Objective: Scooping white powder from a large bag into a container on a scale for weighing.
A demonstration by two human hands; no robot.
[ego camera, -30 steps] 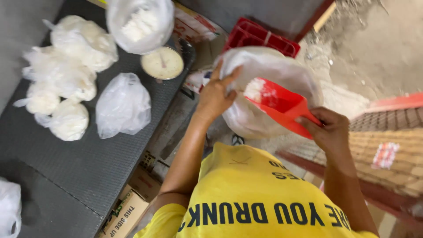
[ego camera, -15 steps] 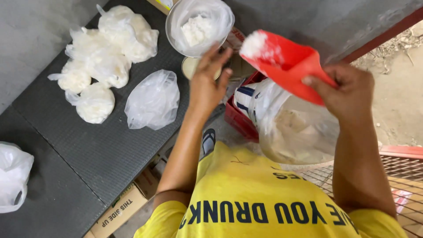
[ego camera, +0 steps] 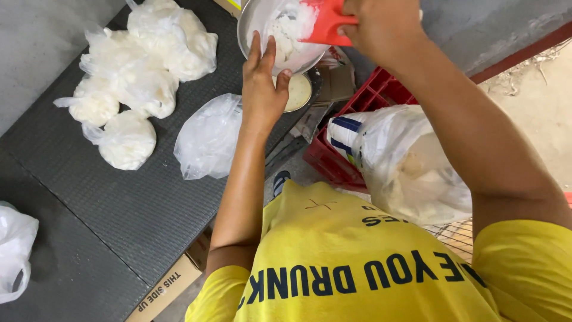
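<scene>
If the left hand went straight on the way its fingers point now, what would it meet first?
The left hand points up the picture, its fingers already against the rim of the metal bowl. Going on, it would likely press into the bowl's side; depth is hard to judge from above.

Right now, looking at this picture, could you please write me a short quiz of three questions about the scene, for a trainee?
1. True or false: the right hand holds a red scoop over the metal bowl.
2. Which thing does the left hand touch?
A. the red crate
B. the metal bowl
C. the cardboard box
3. Fill in: the tied bags of white powder lie on the dark ______.

Key:
1. True.
2. B; the fingers rest against the bowl's rim.
3. Mat.
</scene>
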